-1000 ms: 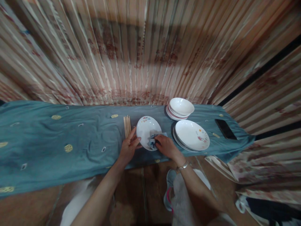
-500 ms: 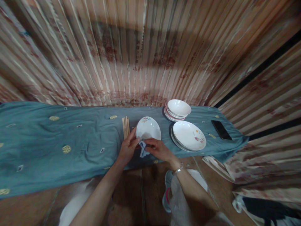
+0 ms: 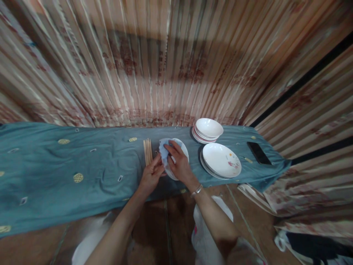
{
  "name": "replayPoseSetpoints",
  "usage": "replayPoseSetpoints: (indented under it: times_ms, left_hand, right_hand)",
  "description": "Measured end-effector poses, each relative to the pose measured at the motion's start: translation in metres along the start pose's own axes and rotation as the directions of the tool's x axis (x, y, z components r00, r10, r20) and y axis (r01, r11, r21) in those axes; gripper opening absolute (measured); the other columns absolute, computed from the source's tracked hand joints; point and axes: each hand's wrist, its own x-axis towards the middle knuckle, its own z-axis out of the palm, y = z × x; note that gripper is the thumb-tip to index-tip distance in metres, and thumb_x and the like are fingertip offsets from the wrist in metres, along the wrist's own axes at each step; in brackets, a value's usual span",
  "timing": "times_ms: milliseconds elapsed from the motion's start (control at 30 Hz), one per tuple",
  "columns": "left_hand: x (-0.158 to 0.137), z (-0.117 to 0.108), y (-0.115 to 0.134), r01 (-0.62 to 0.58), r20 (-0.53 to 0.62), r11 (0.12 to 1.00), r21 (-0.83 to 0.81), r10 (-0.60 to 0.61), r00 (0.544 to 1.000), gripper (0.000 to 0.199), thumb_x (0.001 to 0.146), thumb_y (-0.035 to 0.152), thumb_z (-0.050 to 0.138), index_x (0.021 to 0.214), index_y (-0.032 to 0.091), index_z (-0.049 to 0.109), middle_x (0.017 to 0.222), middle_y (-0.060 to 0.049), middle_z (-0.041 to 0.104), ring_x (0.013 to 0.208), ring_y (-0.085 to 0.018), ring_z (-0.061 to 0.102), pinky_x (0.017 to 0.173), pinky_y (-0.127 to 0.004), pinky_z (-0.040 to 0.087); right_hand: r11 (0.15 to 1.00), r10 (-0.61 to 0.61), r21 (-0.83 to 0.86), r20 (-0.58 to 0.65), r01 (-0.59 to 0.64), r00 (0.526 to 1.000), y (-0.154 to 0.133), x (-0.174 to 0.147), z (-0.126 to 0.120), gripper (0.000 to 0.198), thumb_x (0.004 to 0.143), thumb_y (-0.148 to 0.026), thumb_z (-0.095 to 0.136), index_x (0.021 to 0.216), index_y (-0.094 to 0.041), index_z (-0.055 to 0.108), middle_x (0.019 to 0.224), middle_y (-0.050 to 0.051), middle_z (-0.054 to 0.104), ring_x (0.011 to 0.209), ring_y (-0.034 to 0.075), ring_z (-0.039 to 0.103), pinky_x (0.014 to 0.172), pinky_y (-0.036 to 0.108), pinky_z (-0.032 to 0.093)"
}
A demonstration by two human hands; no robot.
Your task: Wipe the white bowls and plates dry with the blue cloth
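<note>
A white plate is in front of me, its left part covered by a cloth and my hand. My left hand grips the plate's lower left edge. My right hand presses a light blue cloth onto the upper left of the plate, fingers bent over it. Just left of the plate lies a bundle of wooden chopsticks, its lower end close behind my left hand.
Right of the plate stands a stack of white flowered plates, with a stack of bowls behind it. A black phone lies farther right on the green patterned tablecloth. Pleated curtains hang along the back.
My right hand has moved up and left over the plate, taking the cloth from its near edge to its upper left. My left hand stays at the edge.
</note>
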Motion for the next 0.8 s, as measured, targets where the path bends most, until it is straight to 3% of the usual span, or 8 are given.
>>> replayPoseSetpoints:
  times_ms: [133,500,633,800]
  left_hand:
    - [0.0,0.002,-0.002,-0.008,0.01,1.0,-0.022,0.008,1.0,0.074,0.064,0.045,0.079,0.131,0.02,0.061,0.114,-0.011,0.071,0.093,-0.027,0.07,0.066,-0.033,0.061]
    - [-0.003,-0.001,-0.008,-0.018,0.023,0.999,-0.045,0.019,1.0,0.075,0.068,0.034,0.077,0.138,0.021,0.055,0.116,-0.01,0.071,0.095,-0.025,0.07,0.063,-0.027,0.059]
    - [-0.003,0.0,-0.007,-0.004,-0.008,0.998,-0.061,0.003,1.0,0.081,0.065,0.036,0.079,0.14,0.019,0.053,0.112,-0.01,0.072,0.089,-0.024,0.071,0.063,-0.029,0.06]
    - [-0.006,-0.001,-0.005,0.031,-0.055,0.996,-0.078,-0.035,0.998,0.083,0.063,0.036,0.081,0.14,0.019,0.053,0.111,-0.01,0.073,0.086,-0.024,0.071,0.064,-0.032,0.062]
  right_hand:
    - [0.989,-0.06,-0.133,0.083,0.07,0.995,0.002,0.009,0.003,0.051,0.087,-0.007,0.043,0.135,-0.021,0.054,0.147,0.009,0.046,0.135,0.023,0.043,0.116,0.044,0.035]
    - [0.942,0.104,-0.312,-0.092,-0.127,0.99,0.051,0.026,-0.005,0.037,0.091,-0.011,0.043,0.125,-0.011,0.056,0.125,0.016,0.064,0.119,0.026,0.057,0.107,0.042,0.041]
    - [0.871,0.215,-0.441,-0.053,-0.216,0.975,0.056,0.02,-0.011,0.038,0.089,-0.01,0.045,0.126,-0.011,0.055,0.121,0.017,0.066,0.114,0.025,0.061,0.103,0.039,0.044]
    - [0.708,0.386,-0.654,0.045,-0.265,0.921,0.053,0.009,-0.02,0.031,0.089,-0.01,0.047,0.118,-0.007,0.059,0.105,0.019,0.072,0.098,0.026,0.068,0.088,0.033,0.05]
